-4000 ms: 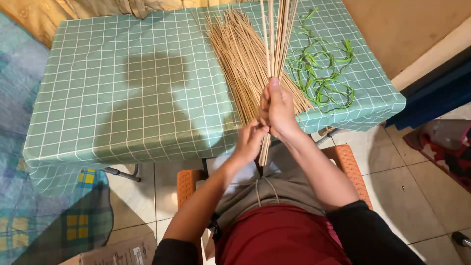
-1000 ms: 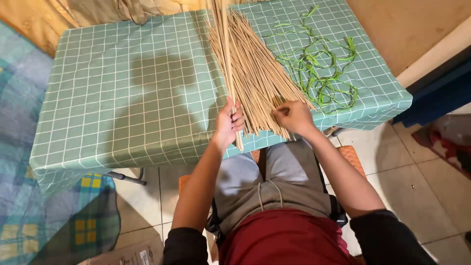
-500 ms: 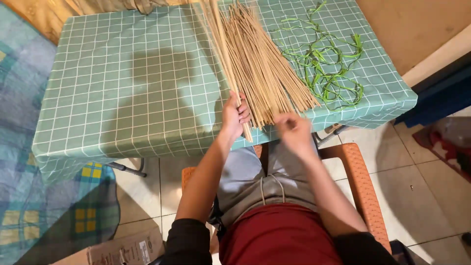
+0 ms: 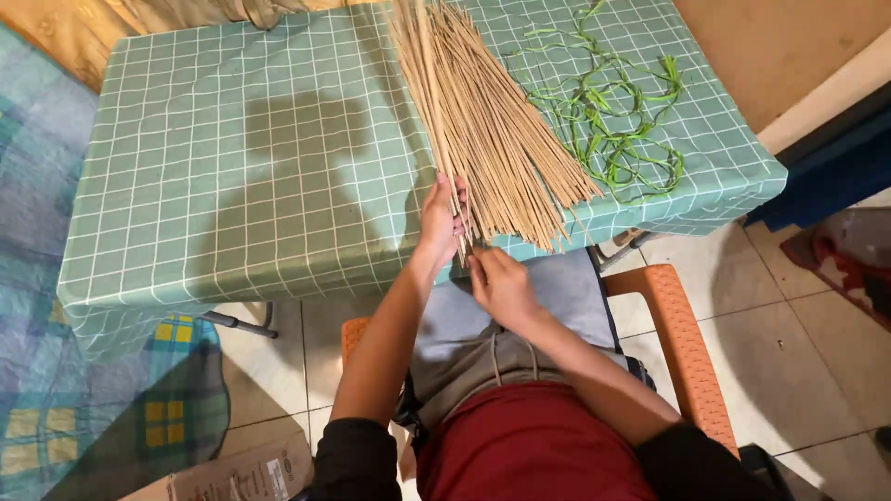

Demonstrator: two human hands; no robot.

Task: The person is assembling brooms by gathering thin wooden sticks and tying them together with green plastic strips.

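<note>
Sticks (image 4: 483, 121) fan away across the table (image 4: 251, 186), near ends at its edge; my left hand (image 4: 440, 215) pinches several; my right hand (image 4: 497, 283), just below, fingers curled at their tips.

Both arms reach forward and up from the lower edge of the view, bare below dark sleeves pushed up near the elbows; the left forearm runs almost straight, long and slender, wrist level with the right one; the left hand (image 4: 440, 215) is turned palm inward, fingers (image 4: 457, 206) curled closed in a light grip, thumb side toward the body; the right arm comes in from the lower right at a slant, bent at the elbow; the right hand (image 4: 498, 283) sits just below and beside the left, back of the hand upward, fingers drawn together and pointing up toward the left hand.
</note>
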